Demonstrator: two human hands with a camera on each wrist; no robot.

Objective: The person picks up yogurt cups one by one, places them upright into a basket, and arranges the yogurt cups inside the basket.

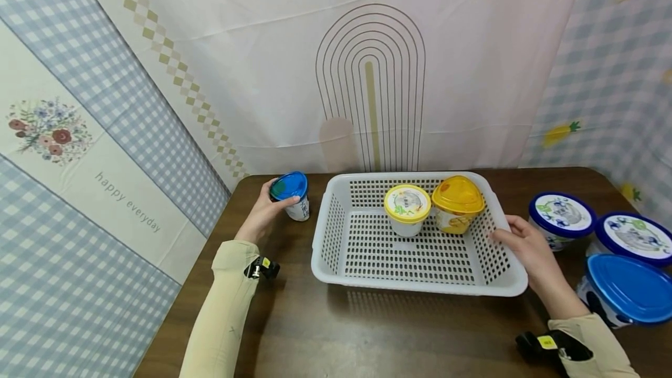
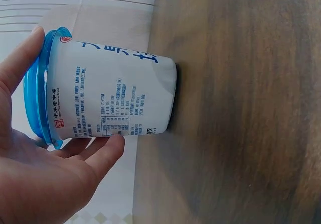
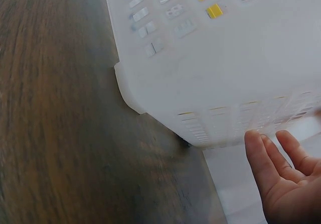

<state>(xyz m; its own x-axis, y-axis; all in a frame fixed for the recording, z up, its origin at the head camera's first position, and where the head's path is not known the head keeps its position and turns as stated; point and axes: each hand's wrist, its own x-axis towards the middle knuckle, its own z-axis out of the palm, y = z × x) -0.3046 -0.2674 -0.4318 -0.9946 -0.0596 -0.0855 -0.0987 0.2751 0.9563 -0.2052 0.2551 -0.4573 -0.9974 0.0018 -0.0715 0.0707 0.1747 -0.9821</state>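
In the head view my left hand [image 1: 264, 210] is at the table's far left, around a white paper yogurt cup [image 1: 298, 210] with a blue lid. The left wrist view shows the thumb by the lid and fingers along the side of the cup [image 2: 113, 91]; its base is down at the tabletop. My right hand [image 1: 532, 249] holds the right end of a white perforated plastic basket [image 1: 420, 286], thumb over the rim. From the right wrist, the fingers [image 3: 256, 156] meet the basket's outer wall. Inside are a yellow-lidded round tub [image 1: 406, 210] and a taller yellow-lidded cup [image 1: 457, 206].
Right of the basket stand two round tubs with dark-blue-rimmed lids, one nearer the back [image 1: 562, 214] and another [image 1: 637, 238] beside it. A larger tub with a plain blue lid [image 1: 632, 287] is in front. A patterned cloth [image 1: 252, 74] hangs behind the brown table [image 1: 367, 337].
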